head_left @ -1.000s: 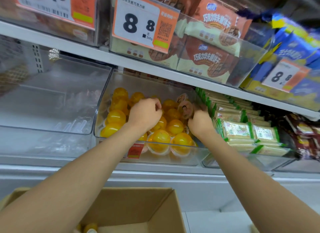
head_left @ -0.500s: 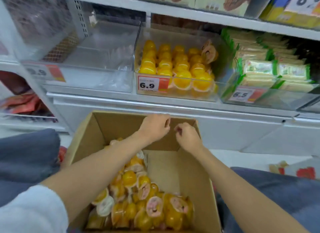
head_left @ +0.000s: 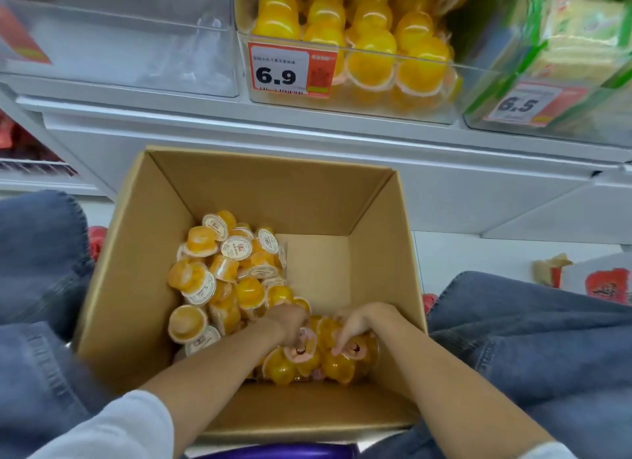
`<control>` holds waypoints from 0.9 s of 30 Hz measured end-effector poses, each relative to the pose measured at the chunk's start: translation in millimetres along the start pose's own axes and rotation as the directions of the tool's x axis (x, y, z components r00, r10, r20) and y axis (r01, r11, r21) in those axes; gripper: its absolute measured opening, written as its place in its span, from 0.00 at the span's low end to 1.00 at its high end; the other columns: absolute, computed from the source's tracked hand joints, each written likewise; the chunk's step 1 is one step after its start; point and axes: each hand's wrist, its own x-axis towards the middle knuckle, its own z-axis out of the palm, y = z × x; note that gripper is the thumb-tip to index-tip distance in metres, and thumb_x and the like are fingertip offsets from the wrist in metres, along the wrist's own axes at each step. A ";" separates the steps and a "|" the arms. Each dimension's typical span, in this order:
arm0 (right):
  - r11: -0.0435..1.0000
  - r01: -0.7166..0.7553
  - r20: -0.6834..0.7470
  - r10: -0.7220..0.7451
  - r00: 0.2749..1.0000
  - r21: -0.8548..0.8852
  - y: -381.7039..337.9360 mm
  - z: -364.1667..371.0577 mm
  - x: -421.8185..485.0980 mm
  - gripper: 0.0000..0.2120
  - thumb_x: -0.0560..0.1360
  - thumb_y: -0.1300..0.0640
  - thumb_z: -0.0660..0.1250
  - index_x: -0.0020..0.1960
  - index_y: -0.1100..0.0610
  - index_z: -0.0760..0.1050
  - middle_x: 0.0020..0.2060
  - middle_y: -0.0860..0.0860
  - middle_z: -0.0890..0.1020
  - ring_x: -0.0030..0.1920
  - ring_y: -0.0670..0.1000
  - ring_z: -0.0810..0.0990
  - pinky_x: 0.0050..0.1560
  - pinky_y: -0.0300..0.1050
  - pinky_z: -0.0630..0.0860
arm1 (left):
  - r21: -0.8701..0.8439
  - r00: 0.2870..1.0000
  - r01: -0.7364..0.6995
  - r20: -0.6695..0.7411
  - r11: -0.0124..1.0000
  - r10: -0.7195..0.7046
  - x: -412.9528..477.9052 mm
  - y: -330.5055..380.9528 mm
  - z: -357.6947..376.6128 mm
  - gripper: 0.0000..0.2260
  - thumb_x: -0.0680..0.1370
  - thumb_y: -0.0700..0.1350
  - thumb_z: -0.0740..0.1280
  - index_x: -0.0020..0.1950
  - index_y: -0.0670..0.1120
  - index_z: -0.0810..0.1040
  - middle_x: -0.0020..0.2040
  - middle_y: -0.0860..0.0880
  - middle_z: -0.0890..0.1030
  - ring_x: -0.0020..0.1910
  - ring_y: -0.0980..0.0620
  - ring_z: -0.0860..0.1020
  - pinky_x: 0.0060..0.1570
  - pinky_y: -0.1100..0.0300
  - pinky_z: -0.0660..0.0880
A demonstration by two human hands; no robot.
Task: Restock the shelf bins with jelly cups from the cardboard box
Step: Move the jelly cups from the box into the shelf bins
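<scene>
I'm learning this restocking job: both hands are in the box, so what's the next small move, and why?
Probably gather the jelly cups under the left hand and right hand and lift them out: both hands' fingers rest on that near pile in the cardboard box.

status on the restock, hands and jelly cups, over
Both down in box: left hand, right hand, on jelly cups, grip unclear. Cups piled left and near side. Above, bin holds cups. Nothing in the way.

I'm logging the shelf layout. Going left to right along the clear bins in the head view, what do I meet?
Left bin with an orange tag → middle bin of yellow jelly cups, 6.9 tag → right bin of green-edged packets, 6.5 tag.
</scene>
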 end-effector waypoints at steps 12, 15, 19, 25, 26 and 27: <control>0.806 0.370 -0.561 -0.057 0.826 0.462 -10.8 -12.4 -13.5 0.14 0.66 0.48 0.64 0.25 0.54 0.69 0.22 0.49 0.74 0.28 0.51 0.72 0.40 0.47 0.74 | -0.537 0.954 -0.069 -0.283 0.841 -0.102 -3.2 -20.2 -33.9 0.13 0.72 0.44 0.74 0.35 0.51 0.70 0.35 0.54 0.74 0.37 0.54 0.73 0.34 0.62 0.67; 0.639 0.566 -0.690 -0.076 0.720 0.520 -16.4 -40.3 -43.4 0.17 0.74 0.49 0.66 0.32 0.57 0.68 0.25 0.57 0.71 0.25 0.53 0.67 0.33 0.43 0.68 | -0.717 0.913 -0.180 -0.377 0.674 -0.158 -16.8 -22.1 -79.2 0.14 0.73 0.41 0.74 0.35 0.48 0.70 0.35 0.52 0.73 0.38 0.52 0.72 0.34 0.63 0.66; 0.626 0.700 -0.860 -0.090 0.502 0.343 -20.2 -83.8 -92.5 0.22 0.73 0.38 0.67 0.40 0.58 0.74 0.29 0.52 0.76 0.29 0.50 0.72 0.38 0.44 0.74 | -0.714 0.791 -0.395 -0.584 0.578 -0.182 -49.4 -8.6 -157.0 0.10 0.73 0.38 0.72 0.38 0.47 0.72 0.37 0.48 0.75 0.37 0.51 0.73 0.35 0.60 0.70; 0.600 0.799 -0.999 -0.001 -0.035 -0.028 -32.2 -150.0 -208.8 0.10 0.75 0.50 0.69 0.52 0.56 0.78 0.45 0.50 0.80 0.47 0.49 0.79 0.50 0.45 0.75 | -0.332 0.411 -0.622 -0.909 0.709 -0.066 -106.1 36.3 -272.7 0.03 0.75 0.48 0.69 0.47 0.54 0.76 0.49 0.49 0.77 0.47 0.54 0.76 0.49 0.59 0.74; 0.597 0.797 -0.991 0.022 -0.135 -0.095 -31.9 -160.5 -227.0 0.12 0.74 0.50 0.69 0.54 0.55 0.78 0.49 0.50 0.79 0.50 0.49 0.78 0.53 0.45 0.75 | -0.250 0.320 -0.633 -0.946 0.733 -0.047 -114.4 43.5 -290.6 0.03 0.75 0.48 0.69 0.48 0.53 0.77 0.49 0.50 0.76 0.46 0.54 0.76 0.48 0.60 0.73; 0.618 0.776 -0.975 0.069 -0.212 -0.125 -29.2 -173.5 -238.7 0.15 0.73 0.49 0.69 0.57 0.55 0.75 0.52 0.49 0.78 0.53 0.49 0.77 0.55 0.45 0.75 | -0.178 0.239 -0.640 -0.971 0.747 -0.027 -121.7 50.5 -307.6 0.04 0.76 0.48 0.68 0.50 0.51 0.78 0.49 0.50 0.75 0.46 0.54 0.75 0.47 0.61 0.72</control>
